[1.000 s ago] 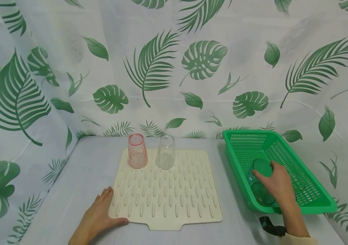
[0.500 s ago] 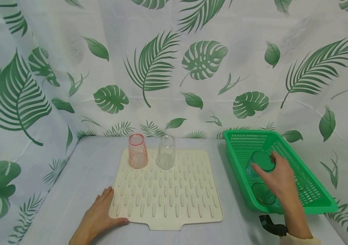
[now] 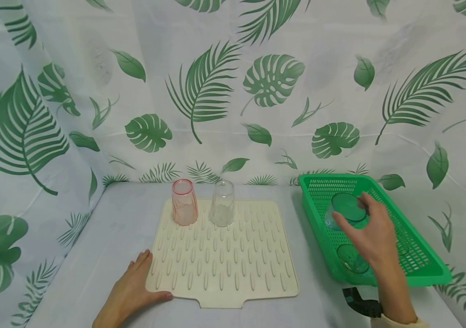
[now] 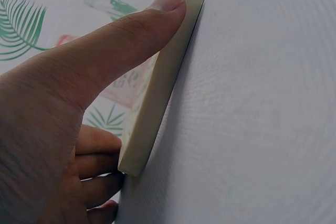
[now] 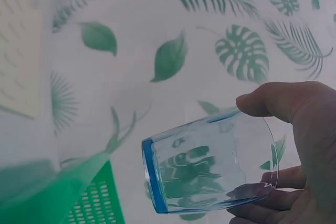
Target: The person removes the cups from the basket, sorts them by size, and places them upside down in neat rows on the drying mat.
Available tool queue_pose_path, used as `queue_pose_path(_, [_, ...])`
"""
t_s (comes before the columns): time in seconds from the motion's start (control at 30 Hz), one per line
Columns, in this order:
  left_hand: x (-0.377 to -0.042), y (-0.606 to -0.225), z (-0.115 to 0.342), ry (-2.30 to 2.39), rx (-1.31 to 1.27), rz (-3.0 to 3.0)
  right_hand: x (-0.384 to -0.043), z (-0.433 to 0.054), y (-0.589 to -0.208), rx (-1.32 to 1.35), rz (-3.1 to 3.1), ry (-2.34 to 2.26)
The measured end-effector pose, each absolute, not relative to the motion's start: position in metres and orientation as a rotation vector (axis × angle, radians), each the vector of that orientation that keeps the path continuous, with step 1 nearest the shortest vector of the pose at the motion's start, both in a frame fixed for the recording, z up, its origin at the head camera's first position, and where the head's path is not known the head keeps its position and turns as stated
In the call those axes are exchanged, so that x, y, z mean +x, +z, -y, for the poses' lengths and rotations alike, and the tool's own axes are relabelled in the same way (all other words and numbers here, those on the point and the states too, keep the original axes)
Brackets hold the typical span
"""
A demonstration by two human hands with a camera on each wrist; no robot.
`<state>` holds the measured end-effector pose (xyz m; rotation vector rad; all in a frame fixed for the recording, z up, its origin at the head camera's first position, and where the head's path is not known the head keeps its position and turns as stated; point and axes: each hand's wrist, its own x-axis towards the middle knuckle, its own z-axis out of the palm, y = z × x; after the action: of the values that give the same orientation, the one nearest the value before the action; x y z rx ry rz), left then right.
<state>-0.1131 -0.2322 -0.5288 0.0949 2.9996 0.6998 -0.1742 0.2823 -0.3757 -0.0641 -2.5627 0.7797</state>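
Note:
My right hand [image 3: 376, 237] grips a clear, blue-tinted drinking glass [image 5: 194, 166] near its rim, thumb on one side and fingers on the other. In the head view this glass shows over the green basket [image 3: 425, 279], tilted, its wide mouth towards me. Another glass [image 3: 352, 258] sits in the basket's near left corner, by my right wrist. My left hand [image 3: 132, 284] rests at the near left corner of a cream ridged drying mat [image 3: 257, 255], its thumb on the front edge and fingers along the side edge [image 4: 142, 129].
A pink-tinted glass [image 3: 184, 205] and a clear glass [image 3: 222, 205] stand side by side at the back of the mat. Part of one more glass [image 3: 401, 246] shows in the basket behind my right wrist. A leaf-print curtain [image 3: 216, 150] borders the table at the back and sides.
My right hand has moved the blue-tinted glass up and slightly left, away from the glass in the basket's near corner, and tilted it. My left hand and the mat have stayed put.

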Motion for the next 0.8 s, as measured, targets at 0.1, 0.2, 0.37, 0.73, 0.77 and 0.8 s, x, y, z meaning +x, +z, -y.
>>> queue_pose_path(0.1, [-0.113,-0.529,0.232,0.701,0.093,-2.999,-0.172,-0.274,-0.373,-0.025,2.536,0.795])
queue_pose_path(0.2, [-0.113,-0.529,0.232,0.704,0.09,-2.997,-0.171,-0.266,-0.372,0.036,2.505,0.809])
queue_pose_path(0.37, [-0.113,-0.529,0.233,0.709,0.092,-2.999,-0.169,-0.253,-0.372,0.11,2.485,0.815])
queue_pose_path(0.73, [-0.113,-0.53,0.233,0.707,0.087,-2.994,-0.172,-0.225,-0.381,0.28,2.451,0.858])
queue_pose_path(0.77, [-0.113,-0.53,0.233,0.706,0.085,-2.993,-0.171,-0.222,-0.381,0.294,2.451,0.868])
queue_pose_path(0.8, [-0.113,-0.53,0.233,0.707,0.082,-2.991,-0.171,-0.22,-0.382,0.308,2.451,0.873])
